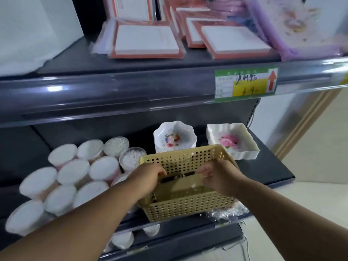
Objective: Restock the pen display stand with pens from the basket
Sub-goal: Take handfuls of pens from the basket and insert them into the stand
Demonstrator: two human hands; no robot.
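One dark shelf (273,172) bears a tan perforated basket (188,206) at 6 o'clock in view, its long axis running 9 to 3 o'clock. Inside it, the left hand (148,178) and right hand (220,176) curl their fingers, each pinching an end of a slim black pen (169,179). The pen lies along that same 9-to-3 line, right end slightly higher; blur hides which end is the tip.
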